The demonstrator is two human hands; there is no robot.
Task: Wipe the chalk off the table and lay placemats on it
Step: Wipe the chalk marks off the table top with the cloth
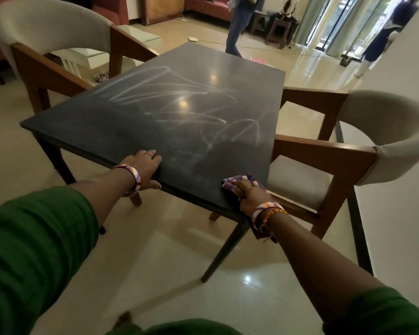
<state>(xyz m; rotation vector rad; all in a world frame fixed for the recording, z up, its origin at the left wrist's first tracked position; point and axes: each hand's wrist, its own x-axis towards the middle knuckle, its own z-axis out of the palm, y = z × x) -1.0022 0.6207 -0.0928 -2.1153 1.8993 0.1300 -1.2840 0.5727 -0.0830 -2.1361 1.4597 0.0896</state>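
- Dark slate-grey square table, matt top with some sheen, thin edge, dark slanted legs. Stands on a glossy cream tiled floor.
- White chalk scribbles: long looping strokes across the middle and far-left part of the top, some smeared to a pale haze. Near strip by the hands looks fainter, only a dusty film.
- Progress, as I judge it: wiping barely begun. Most chalk is left to clear. No placemats in view anywhere; that whole step remains.
- Right hand: palm down at the near right corner of the table, fingers pressed flat on a crumpled purple-and-pink patterned cloth. It pins the cloth to the top rather than clenching it; part of the cloth hangs below the edge under the wrist.
- Left hand: grips the near table edge, fingers on top, thumb curled under the rim. Bracing, holding nothing else. Ring on one finger.
- Both wrists carry striped orange-white-purple bangles; right also has a red-yellow thread. Green sleeves on both arms.
- Two armchairs with brown wooden frames and curved beige padded backs: one at the left, one at the right, each tucked near the table.
- Cloth looks soft, thin, likely to smear dust before lifting it.
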